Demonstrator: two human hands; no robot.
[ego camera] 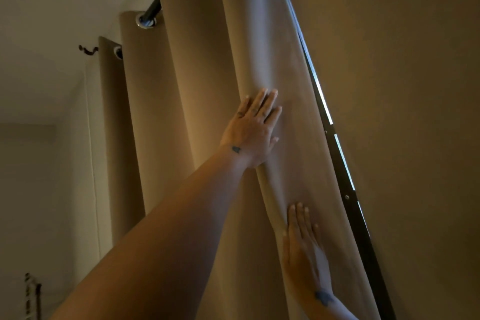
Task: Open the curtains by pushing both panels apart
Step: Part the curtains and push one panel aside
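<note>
Two tan curtain panels fill most of the view, seen from below at a steep tilt. The left panel hangs in deep folds from a dark rod by metal grommets; three grommets show, one at the top edge and one half hidden behind a fold. The right panel spreads flat and broad across the right side. Between the two runs a narrow gap with a dark window frame bar and thin slivers of daylight (two small screws dot the bar).

Both hands lie flat on the inner fold of the left panel, gripping nothing. The left hand, arm stretched long from the lower left, presses with fingers extended and slightly spread, higher up. The right hand rests lower, palm against the cloth, fingers straight and close together, just beside the frame bar.

At far left, a pale wall carries one dark curled bracket beside the outermost fold. A thin cord drops down the wall. The room is dim and warm-toned; something dark and blurred stands in the bottom left corner.
</note>
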